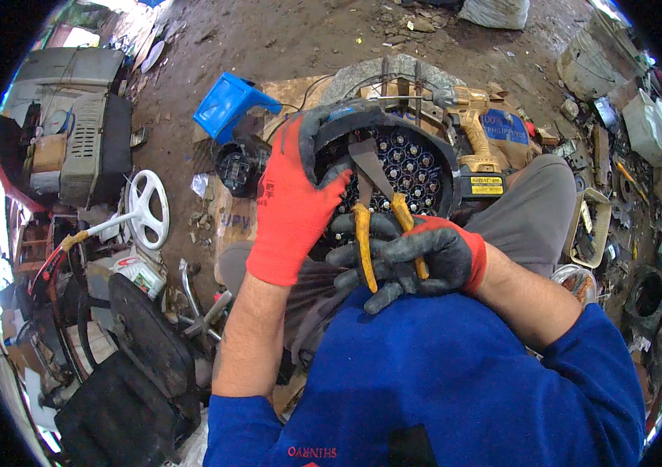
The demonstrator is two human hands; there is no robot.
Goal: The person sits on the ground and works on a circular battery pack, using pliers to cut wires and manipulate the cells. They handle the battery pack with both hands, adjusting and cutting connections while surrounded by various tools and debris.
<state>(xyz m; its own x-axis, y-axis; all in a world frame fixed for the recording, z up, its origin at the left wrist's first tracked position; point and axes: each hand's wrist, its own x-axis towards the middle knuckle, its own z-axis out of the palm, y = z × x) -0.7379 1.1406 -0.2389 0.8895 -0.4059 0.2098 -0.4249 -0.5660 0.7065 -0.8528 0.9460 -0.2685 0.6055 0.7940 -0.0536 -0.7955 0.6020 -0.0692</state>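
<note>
A round black housing (446, 145) rests by my lap, its open face toward me. Inside it sit rows of small round pieces with shiny centres (413, 166). My left hand (300, 187), in a red and black glove, grips the housing's left rim, with the thumb reaching inside beside the blades. In my right hand (424, 253), gloved the same way, are yellow-handled snips (380, 183). The handles stand apart, with gloved fingers around them. The blades point away from me over the housing's inside; whether they touch the pieces I cannot tell.
A gold cordless drill (467, 128) lies just right of the housing. Beyond it is a stone slab (393, 74). To the left are a blue plastic stool (230, 105), a black round part (239, 166) and a white wheel (148, 208). Scrap and a cream tray (589, 226) lie right.
</note>
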